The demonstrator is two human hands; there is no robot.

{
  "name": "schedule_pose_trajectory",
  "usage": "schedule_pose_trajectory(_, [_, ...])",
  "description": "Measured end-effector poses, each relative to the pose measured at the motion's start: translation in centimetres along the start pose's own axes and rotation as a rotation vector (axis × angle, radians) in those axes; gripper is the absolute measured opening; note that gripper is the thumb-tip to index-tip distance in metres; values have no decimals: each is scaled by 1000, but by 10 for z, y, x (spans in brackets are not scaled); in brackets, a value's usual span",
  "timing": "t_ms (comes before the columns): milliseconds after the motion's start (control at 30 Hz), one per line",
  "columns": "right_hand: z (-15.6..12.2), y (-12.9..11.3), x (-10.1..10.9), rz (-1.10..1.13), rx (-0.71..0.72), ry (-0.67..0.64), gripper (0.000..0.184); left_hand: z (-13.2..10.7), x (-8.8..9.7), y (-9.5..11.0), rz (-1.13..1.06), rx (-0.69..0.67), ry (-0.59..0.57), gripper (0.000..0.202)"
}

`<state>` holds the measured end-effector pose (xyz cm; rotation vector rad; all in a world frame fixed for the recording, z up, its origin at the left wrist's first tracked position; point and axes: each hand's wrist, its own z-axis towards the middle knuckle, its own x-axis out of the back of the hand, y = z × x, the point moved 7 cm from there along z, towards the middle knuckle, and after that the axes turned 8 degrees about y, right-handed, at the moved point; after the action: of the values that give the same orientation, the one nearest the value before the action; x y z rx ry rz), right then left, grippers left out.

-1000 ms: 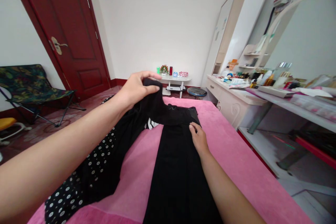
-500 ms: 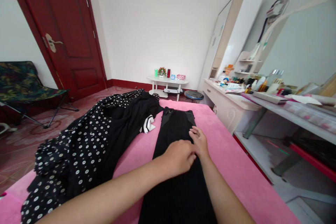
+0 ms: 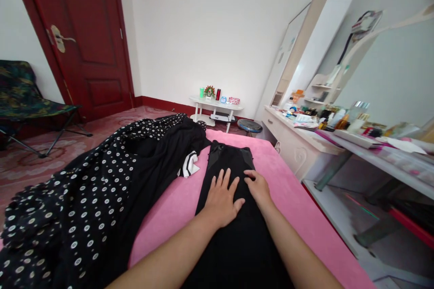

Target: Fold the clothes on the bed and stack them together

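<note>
A long black garment [image 3: 233, 244], probably trousers, lies flat on the pink bedspread [image 3: 305, 221], with shiny dark panels at its far end. My left hand [image 3: 222, 199] presses palm down on the middle of it, fingers spread. At the garment's right edge rests my right hand [image 3: 260, 188], its fingers slightly bent, thumb and forefinger a little apart; it holds nothing that I can see. To the left is a heap of clothes, with a black polka-dot garment [image 3: 98, 203] and plain black cloth [image 3: 159, 162]. A white piece with black stripes [image 3: 190, 165] sticks out from the heap.
On the right stand a white dresser [image 3: 288, 137] and a desk [image 3: 376, 144] crowded with bottles and boxes. Beyond the bed are a small white table [image 3: 217, 102] and a round stool [image 3: 250, 125]. A folding chair [image 3: 37, 104] stands by the red door [image 3: 91, 49].
My left hand has opened from a curled shape beside the right hand and moved left, now flat on the garment. My right hand stays near the edge. The view has shifted slightly.
</note>
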<state>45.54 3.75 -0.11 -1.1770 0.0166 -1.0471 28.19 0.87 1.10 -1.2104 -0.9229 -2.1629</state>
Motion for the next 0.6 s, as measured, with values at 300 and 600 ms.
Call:
schedule_pose_trajectory(300, [70,-1,-32,-246,46,-34,25,1,-1,-13,-117,144,-4,79])
schedule_pose_trajectory(600, [87,-57,-85,-460,359,-174,32,3,-11,-19,-134,205,-33,85])
